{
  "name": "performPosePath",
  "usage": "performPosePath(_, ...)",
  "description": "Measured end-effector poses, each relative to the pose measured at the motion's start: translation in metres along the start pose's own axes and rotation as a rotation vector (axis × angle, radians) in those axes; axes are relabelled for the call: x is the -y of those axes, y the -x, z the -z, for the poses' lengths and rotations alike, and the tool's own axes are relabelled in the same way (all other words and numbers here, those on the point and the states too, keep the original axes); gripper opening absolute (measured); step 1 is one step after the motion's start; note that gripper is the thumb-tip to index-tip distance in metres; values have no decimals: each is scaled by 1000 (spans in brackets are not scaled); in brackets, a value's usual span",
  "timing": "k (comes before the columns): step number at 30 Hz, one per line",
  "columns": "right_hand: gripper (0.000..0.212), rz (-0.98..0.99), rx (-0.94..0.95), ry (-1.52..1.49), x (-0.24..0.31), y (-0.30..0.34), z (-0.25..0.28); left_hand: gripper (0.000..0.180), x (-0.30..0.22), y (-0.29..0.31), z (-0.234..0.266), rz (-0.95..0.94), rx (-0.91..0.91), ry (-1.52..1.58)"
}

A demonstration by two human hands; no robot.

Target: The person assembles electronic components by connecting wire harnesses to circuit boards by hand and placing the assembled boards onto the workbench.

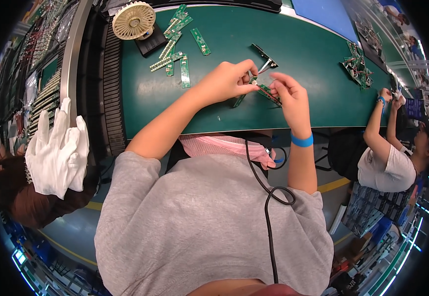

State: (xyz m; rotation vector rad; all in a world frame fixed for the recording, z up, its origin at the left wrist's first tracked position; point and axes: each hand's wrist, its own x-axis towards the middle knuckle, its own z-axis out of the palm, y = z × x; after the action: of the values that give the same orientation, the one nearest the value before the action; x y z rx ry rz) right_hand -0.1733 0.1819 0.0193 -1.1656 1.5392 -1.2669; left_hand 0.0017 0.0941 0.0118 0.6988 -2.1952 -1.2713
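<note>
Over the green tabletop, my left hand is closed, thumb and index finger pinching the end of a small green circuit board near a white connector. My right hand is closed on a narrow green circuit board with red and dark wires along it. Its index finger is raised. Another green board piece shows below my left fingers. Just beyond the hands lies a dark board with thin wires leading toward my fingers. The fingertips partly hide how the parts join.
Loose green circuit boards lie at the far left beside a cream fan on a black base. A heap of wired boards sits at the right. White gloves hang at the left rail. A co-worker works at the right.
</note>
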Motion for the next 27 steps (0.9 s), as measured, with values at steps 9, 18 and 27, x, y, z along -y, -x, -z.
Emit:
performPosePath(9,10,-149,102,-78,11,0,3,20,-5,0,3,115,-3,383)
performPosePath(18,9,-63,178,39,4,-11,0,20,7,-5,-3,171,-4,769)
performPosePath(27,9,-133,140,-76,15,-9,-8,19,12,-6,-5,132,-14,861)
